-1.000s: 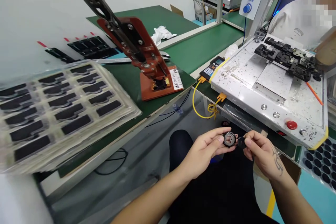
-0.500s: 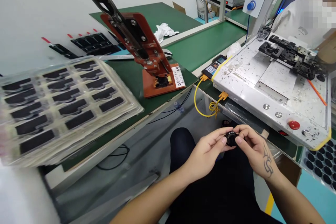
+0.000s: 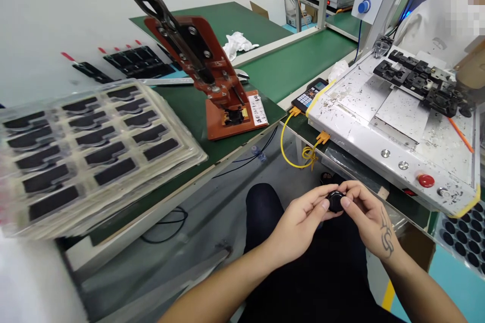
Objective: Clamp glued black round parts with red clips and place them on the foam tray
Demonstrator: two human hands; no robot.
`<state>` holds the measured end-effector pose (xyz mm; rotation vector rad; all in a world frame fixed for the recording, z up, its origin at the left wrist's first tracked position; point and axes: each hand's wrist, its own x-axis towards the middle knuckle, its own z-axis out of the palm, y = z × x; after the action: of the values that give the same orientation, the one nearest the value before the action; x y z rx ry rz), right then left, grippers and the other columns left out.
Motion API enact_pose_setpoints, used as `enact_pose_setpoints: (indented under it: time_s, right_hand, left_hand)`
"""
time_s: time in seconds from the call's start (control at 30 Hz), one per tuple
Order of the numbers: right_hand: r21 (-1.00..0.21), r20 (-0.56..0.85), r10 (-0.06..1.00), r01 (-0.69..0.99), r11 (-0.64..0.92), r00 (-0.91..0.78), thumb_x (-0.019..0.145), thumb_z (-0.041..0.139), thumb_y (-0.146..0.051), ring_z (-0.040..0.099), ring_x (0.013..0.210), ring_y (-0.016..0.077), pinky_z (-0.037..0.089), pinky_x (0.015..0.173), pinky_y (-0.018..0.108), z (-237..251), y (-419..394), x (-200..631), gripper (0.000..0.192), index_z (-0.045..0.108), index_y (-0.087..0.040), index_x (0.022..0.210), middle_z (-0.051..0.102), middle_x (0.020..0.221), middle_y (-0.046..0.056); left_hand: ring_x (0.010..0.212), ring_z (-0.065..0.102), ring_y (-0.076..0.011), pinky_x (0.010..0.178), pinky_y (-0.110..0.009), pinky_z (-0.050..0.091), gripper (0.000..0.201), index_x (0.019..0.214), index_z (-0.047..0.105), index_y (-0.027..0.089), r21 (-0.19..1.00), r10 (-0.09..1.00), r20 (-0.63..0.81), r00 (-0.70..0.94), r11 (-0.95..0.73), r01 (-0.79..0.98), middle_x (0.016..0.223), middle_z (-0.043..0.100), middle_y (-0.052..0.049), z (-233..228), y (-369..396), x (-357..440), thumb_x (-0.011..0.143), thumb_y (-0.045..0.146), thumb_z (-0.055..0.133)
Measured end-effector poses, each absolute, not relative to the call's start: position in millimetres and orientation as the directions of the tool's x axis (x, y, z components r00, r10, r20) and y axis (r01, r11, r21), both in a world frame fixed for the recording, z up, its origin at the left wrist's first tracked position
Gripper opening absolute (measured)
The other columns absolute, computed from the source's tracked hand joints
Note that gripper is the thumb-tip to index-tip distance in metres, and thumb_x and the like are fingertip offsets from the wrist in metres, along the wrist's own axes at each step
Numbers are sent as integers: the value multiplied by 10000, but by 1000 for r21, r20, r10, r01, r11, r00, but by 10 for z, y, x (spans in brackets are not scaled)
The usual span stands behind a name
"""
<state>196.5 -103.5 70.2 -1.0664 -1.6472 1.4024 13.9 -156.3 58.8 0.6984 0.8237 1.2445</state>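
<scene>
A small round black part (image 3: pixel 335 202), glossy on its face, is held between both hands above my lap. My left hand (image 3: pixel 305 212) is closed, its thumb and fingertips on the part's left edge. On the other edge, my right hand (image 3: pixel 361 209) pinches it with thumb and curled fingers. The part's underside and some of my fingertips are hidden. Up and to the left stands a red-brown clamp fixture (image 3: pixel 235 116) with its lever raised. Right of my hands is a white machine (image 3: pixel 352 136) bearing black jigs (image 3: pixel 417 81).
Stacked clear trays (image 3: pixel 121 151) of black pieces fill the left bench. An adjustable wrench (image 3: pixel 178 81) lies behind them. A yellow cable (image 3: pixel 282 141) hangs between bench and machine. A tray of black discs (image 3: pixel 464 234) sits low right. A person in white (image 3: pixel 424 25) is behind the machine.
The round black part has tilted slightly in my fingers, so its face shows smoother and fuller. Both hands stay in nearly the same place.
</scene>
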Motion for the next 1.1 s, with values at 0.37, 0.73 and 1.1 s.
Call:
enact_pose_setpoints:
  time_s: [0.37,0.73,1.1]
  right_hand:
    - [-967,54,916,208,148,-398,1055,649,-336,658,1042,231,542,865,358,661,-1050,1989,204,634,-236,878,666,1154,70]
    - [-843,222,880,371,390,-420,992,731,-259,641,892,206,553,814,356,591,-978,1974,105,638,-256,1041,637,1021,38]
    - [-989,-2,910,132,58,-414,980,771,-432,594,651,146,506,605,276,653,-890,1902,198,735,-238,966,670,792,-3]
  left_hand:
    - [1256,743,-290,1052,-411,650,382,1400,716,210,891,985,-137,100,167,-422,1419,745,-112,596,-1566,167,1062,378,664]
    - [1078,796,-228,972,-349,630,497,1558,527,186,999,999,8,53,-11,50,1208,814,-109,460,-1603,140,1065,243,548]
    - [1136,763,-221,1006,-370,619,593,1495,482,265,990,999,-32,-33,27,-135,1387,704,-122,576,-1529,13,968,291,754]
